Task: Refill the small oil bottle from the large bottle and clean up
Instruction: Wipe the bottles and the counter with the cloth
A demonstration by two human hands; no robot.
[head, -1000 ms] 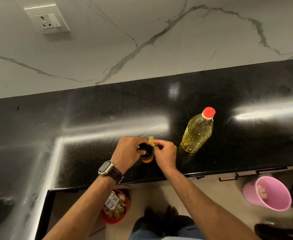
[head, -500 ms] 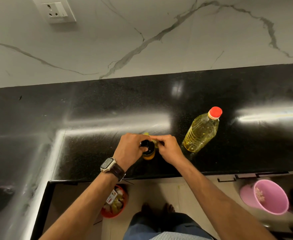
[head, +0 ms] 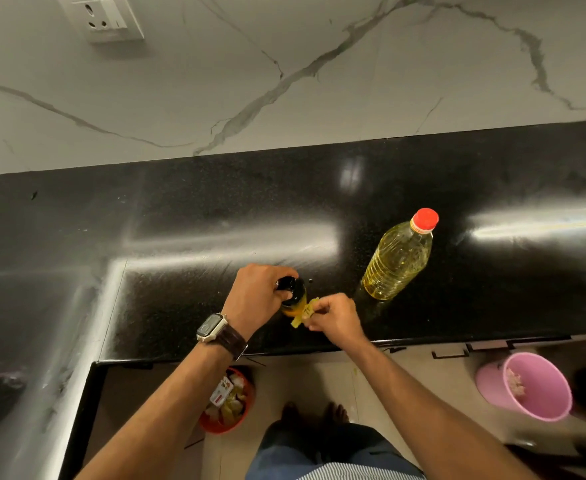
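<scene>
On the black countertop (head: 458, 306), the left hand (head: 257, 296) grips the small oil bottle (head: 293, 297) by its black top, the right hand (head: 336, 318) pinches a yellow cloth (head: 304, 311) against its side, and the red-capped large bottle (head: 397, 263) stands near its right.

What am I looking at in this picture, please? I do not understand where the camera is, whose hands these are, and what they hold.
The camera sits on a person's head, looking down, so both bare hands are theirs. The left hand grips the small oil bottle by its black top. The right hand pinches a yellow scrap against that bottle. Further right, the large bottle of oil stands capped in red on the black counter. Below, on the floor, are a red bin and a pink bucket.
</scene>
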